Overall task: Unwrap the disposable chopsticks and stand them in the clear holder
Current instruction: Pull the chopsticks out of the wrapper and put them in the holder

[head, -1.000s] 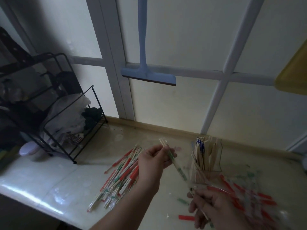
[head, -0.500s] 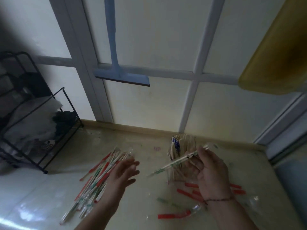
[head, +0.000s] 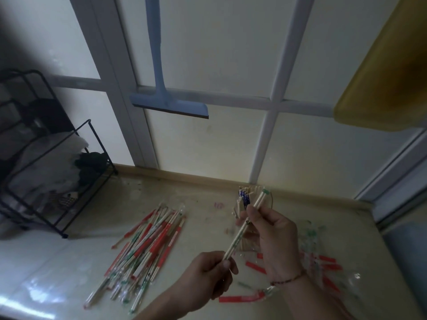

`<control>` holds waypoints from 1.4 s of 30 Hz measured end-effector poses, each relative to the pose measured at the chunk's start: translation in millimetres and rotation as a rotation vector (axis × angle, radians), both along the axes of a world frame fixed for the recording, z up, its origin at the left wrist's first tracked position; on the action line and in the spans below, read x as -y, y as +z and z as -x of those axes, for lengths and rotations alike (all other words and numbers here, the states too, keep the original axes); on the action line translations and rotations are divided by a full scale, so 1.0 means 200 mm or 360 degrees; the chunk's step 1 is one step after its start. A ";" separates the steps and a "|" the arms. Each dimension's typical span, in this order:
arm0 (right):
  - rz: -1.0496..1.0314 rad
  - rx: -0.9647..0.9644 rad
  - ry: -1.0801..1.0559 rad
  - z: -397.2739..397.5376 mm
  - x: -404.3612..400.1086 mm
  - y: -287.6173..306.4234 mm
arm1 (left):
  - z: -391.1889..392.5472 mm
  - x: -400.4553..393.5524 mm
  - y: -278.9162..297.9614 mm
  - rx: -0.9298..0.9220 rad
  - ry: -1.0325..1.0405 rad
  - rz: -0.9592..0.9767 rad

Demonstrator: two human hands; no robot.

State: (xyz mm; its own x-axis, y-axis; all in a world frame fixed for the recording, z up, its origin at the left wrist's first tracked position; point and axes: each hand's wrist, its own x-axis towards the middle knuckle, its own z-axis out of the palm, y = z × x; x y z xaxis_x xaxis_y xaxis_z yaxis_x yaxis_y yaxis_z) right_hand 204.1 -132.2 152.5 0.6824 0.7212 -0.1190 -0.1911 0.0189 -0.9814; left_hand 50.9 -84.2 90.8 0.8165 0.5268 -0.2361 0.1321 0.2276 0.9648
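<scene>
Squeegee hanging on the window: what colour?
Light blue squeegee, handle and head, with a dark strip along the blade's lower edge. Head view, the only one.

A home kitchen corner: a glossy stone bench (head: 69, 262) runs beneath a frosted window (head: 208, 54), where a blue squeegee (head: 168, 107) hangs, beside a black wire rack (head: 46, 181) holding cloths and bags.

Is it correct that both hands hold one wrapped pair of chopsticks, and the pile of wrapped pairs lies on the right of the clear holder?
Not quite. In the head view the left hand and right hand do hold one wrapped pair of chopsticks, but the pile of wrapped pairs lies to the left of the clear holder, not the right.
</scene>
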 end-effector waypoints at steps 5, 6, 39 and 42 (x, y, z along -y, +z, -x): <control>0.0065 -0.0101 -0.0004 0.01 0.04 -0.07 | -0.02 0.02 -0.01 0.0018 0.0008 0.0090; 0.0067 -0.0111 -0.0011 0.01 0.05 -0.08 | -0.03 0.03 -0.01 0.0021 0.0007 0.0106; -0.0323 0.0210 -0.0352 -0.84 0.15 0.22 | 0.01 -0.09 -0.46 -0.0821 -0.0479 -0.0459; -0.0315 0.0504 -0.0309 -0.73 0.01 0.16 | -0.09 -0.08 -0.55 -0.0939 -0.0400 -0.0871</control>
State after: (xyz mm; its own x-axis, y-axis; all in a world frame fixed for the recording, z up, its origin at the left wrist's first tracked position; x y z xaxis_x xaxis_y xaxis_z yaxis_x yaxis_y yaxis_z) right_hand 349.4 -134.8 184.1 0.7884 0.5636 0.2465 0.1450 0.2190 -0.9649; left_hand 69.1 -67.7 -18.4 0.7477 0.5102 -0.4250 0.6334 -0.3559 0.6871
